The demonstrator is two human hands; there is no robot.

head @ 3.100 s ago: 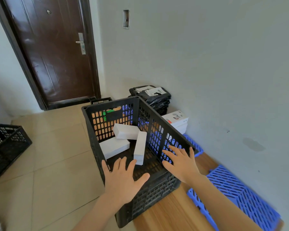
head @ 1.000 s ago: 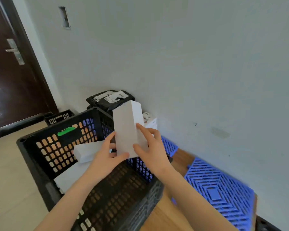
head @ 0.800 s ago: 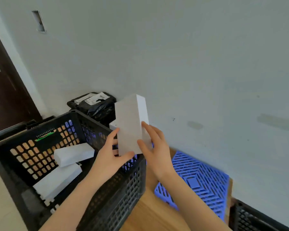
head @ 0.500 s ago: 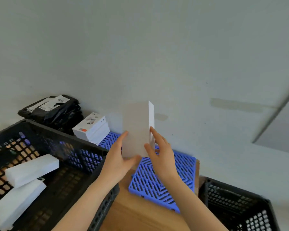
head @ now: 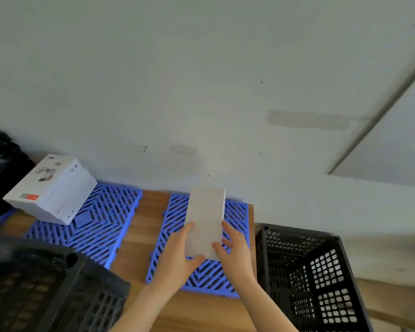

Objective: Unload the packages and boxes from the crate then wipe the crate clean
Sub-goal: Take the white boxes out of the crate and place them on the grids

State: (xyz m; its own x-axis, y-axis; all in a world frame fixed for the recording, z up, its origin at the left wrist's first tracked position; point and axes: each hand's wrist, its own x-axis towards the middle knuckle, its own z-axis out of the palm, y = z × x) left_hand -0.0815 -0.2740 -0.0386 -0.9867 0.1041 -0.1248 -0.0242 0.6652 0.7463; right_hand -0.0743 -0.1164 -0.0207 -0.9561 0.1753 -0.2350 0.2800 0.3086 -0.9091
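White card box (head: 205, 219), plain, long, flat-faced with sharp edges, sits centre-right of frame over the right blue mat (head: 210, 277); left hand (head: 175, 257) and right hand (head: 236, 250) each take a pinching grip on its near end, thumbs at the near edge, fingers along the long sides; whether its far end touches the mat I cannot tell. Step in hand, by my judgement: setting this box down outside the crate (head: 46, 291), which is black lattice plastic, lower left, blurred. To do it well: lower it flat onto the ribs, let go on both sides together, leave room beside it. Mat is rigid openwork plastic with chevron slots; wooden surface (head: 141, 236) is smooth between mats; printed white boxes (head: 50, 190) are stacked on the left mat (head: 101, 224).
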